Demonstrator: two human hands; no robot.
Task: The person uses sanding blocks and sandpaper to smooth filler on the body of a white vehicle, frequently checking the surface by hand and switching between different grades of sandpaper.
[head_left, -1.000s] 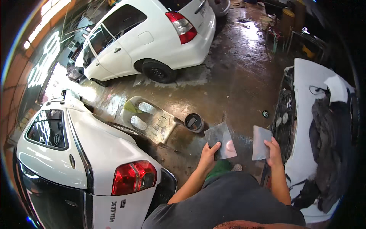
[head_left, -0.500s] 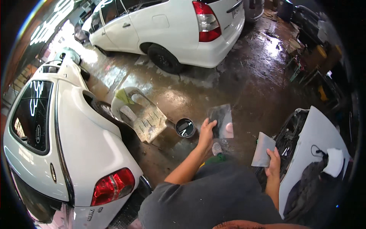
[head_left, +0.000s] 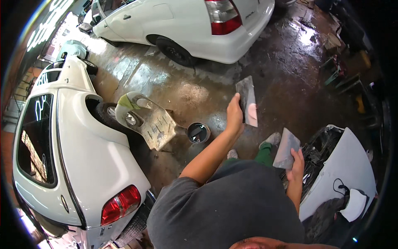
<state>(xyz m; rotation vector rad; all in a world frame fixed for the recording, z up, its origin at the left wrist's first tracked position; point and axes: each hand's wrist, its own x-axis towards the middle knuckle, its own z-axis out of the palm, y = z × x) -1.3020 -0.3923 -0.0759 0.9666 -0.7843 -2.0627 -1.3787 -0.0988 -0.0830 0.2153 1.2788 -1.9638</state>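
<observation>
One grey sheet (head_left: pixel 247 99), one paler sheet (head_left: pixel 286 150).
Left hand (head_left: pixel 234 114) grips the grey; right hand (head_left: pixel 296 167) holds the paler, perhaps curved, near white panel (head_left: pixel 351 159).

Has reached the left hand (head_left: pixel 235 113) farther out from the body, well ahead of the right hand (head_left: pixel 295 165) rather than roughly level with it. Has turned the dark grey sheet (head_left: pixel 247 99) in the left hand to a narrower view and slanted the pale grey sheet (head_left: pixel 285 148) in the right. Now shows two shoes instead of one: the right shoe (head_left: pixel 271 140) just ahead of the right hand, the left shoe (head_left: pixel 232 154) behind the left. Has left the black bucket (head_left: pixel 207 137) behind the left hand, no longer ahead; likewise sees the white panel (head_left: pixel 352 153) reach less far beyond the right.
</observation>
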